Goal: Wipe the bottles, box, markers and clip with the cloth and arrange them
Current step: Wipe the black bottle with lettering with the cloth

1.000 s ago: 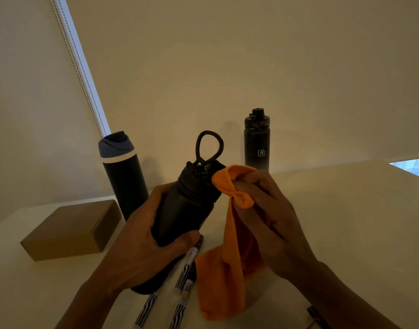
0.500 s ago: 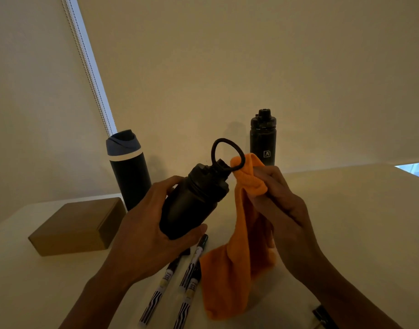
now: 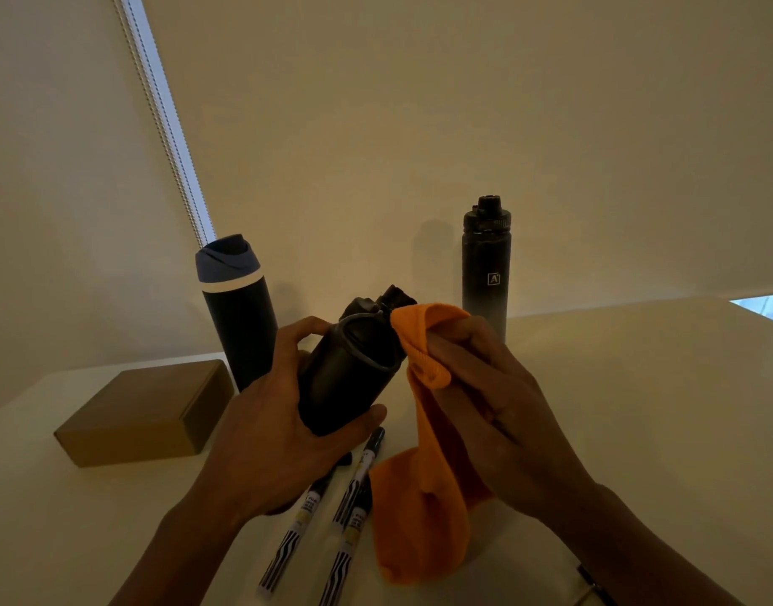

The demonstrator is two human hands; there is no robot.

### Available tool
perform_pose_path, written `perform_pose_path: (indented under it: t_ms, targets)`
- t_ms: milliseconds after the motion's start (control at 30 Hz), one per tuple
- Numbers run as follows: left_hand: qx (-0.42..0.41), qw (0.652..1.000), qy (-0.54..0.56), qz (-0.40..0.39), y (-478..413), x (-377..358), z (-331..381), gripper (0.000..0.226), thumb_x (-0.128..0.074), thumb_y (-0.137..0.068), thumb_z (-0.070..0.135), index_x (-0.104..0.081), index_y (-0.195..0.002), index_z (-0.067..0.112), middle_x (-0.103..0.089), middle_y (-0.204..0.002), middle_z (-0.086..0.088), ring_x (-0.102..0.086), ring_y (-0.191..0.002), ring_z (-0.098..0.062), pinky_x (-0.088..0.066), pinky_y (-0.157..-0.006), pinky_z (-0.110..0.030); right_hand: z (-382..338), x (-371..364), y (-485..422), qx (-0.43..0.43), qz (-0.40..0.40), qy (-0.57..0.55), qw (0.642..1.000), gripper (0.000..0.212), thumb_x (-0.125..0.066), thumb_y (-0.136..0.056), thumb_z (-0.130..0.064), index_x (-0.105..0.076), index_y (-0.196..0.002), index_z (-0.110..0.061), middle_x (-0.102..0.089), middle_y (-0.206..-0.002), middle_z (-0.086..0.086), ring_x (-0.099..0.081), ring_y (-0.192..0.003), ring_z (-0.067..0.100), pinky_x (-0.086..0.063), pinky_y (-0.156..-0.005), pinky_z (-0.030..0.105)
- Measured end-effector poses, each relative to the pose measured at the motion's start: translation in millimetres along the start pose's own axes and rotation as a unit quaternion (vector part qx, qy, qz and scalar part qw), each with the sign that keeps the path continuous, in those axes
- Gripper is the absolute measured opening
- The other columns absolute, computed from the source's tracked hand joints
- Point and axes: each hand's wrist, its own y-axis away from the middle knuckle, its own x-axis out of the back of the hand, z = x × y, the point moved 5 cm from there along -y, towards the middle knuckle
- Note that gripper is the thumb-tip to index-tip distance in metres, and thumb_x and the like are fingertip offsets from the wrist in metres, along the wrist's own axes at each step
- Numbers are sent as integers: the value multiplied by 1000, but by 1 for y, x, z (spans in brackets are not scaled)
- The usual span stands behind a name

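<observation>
Nearest to the viewer, two markers (image 3: 290, 542) lie side by side on the white counter (image 3: 638, 408), just below the left grip (image 3: 279, 430), with their dark caps pointing toward it. Just right of them, the lower end of the orange cloth (image 3: 419, 527) hangs from the right grip (image 3: 485, 408) and reaches down to the counter. Under the right forearm, at the bottom edge, there is a small dark thing (image 3: 592, 581). It is possibly the clip, but it is cut off and I cannot be sure.

The left grip is closed around the body of a black bottle (image 3: 349, 378), thumb below and fingers above. It holds the bottle tilted over the counter, with the lid end pointing away. The right grip pinches the bunched upper part of the cloth and presses it against the lid of this bottle.

Left of the left grip, a closed cardboard box (image 3: 144, 413) rests on the counter. Behind the left grip a dark tumbler with a blue lid (image 3: 240, 317) stands upright. Behind the right grip stands a tall black bottle with a square logo (image 3: 485, 273), near the wall.
</observation>
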Motion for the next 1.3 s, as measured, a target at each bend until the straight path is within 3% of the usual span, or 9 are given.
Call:
perform_pose_path:
  t_ms: [100, 267, 433, 533, 633, 833, 967, 1100, 1300]
  targets:
    - [3, 1000, -12, -13, 1, -3, 1, 91, -71, -61, 77, -6, -125, 74, -53, -103, 32, -61, -85, 8, -42, -70, -6, 3, 1, 0, -8, 17, 2, 1000, 39, -49, -102, -17, -51, -141, -12, -58, -124, -14, -58, -110, -2, -54, -89, 19]
    - [14, 999, -38, -25, 2, -6, -7, 94, -65, -61, 82, -21, -139, 54, -52, -106, 31, -60, -88, 6, -49, -74, -13, -18, 4, 0, 86, 17, 31, 996, 42, -51, -102, -10, -50, -143, -11, -53, -134, -8, -56, -119, 6, -48, -94, 15]
    - [23, 999, -42, -25, 3, -4, -12, 91, -64, -65, 81, -26, -141, 49, -54, -106, 29, -61, -88, 4, -51, -75, -16, -7, 0, 4, 103, 4, 61, 993, 42, -52, -100, -16, -54, -141, -10, -57, -128, 4, -60, -110, 19, -55, -89, 35]
    - [17, 999, -31, -33, 3, -3, -15, 85, -63, -68, 84, -27, -138, 52, -57, -108, 26, -62, -90, 2, -54, -77, -20, -8, 0, 4, 119, -3, 53, 991, 42, -51, -99, -16, -54, -139, -6, -57, -129, 6, -61, -110, 21, -54, -89, 38]
    - [11, 999, -23, -39, 5, -3, -16, 74, -52, -71, 80, -29, -136, 53, -58, -108, 24, -64, -87, 1, -56, -75, -21, -7, 1, 5, 118, -9, 68, 991, 45, -48, -99, -20, -51, -142, -9, -54, -137, 2, -57, -118, 15, -51, -97, 33]
    - [18, 1000, 2, -16, 1, 1, -14, 70, -53, -71, 87, -38, -128, 51, -60, -104, 23, -61, -92, 8, -50, -74, -17, -8, 5, 3, 150, 16, 121, 981, 39, -39, -104, -27, -45, -143, -24, -51, -131, -2, -56, -108, 10, -51, -91, 19]
    - [29, 998, 60, -15, -1, 2, -9, 64, -69, -73, 71, -38, -125, 53, -62, -104, 27, -60, -96, 14, -46, -72, -11, 2, 4, 4, 157, 33, 165, 973, 43, -53, -98, -27, -52, -137, -10, -49, -128, -1, -55, -106, 8, -50, -94, 20]
    - [19, 993, 115, -28, -1, 1, -5, 72, -68, -66, 77, -38, -127, 54, -60, -113, 31, -68, -96, 4, -57, -74, -20, 2, 4, 6, 162, 65, 201, 964, 43, -63, -91, -26, -60, -129, -6, -51, -125, -4, -53, -107, 5, -49, -93, 22]
    - [22, 984, 165, -59, 4, -12, 6, 75, -75, -61, 68, -39, -125, 59, -62, -115, 26, -71, -96, -6, -60, -72, -21, -11, 16, 8, 204, 150, 250, 934, 33, -68, -88, -25, -71, -107, 1, -62, -114, 5, -57, -100, 7, -51, -88, 21]
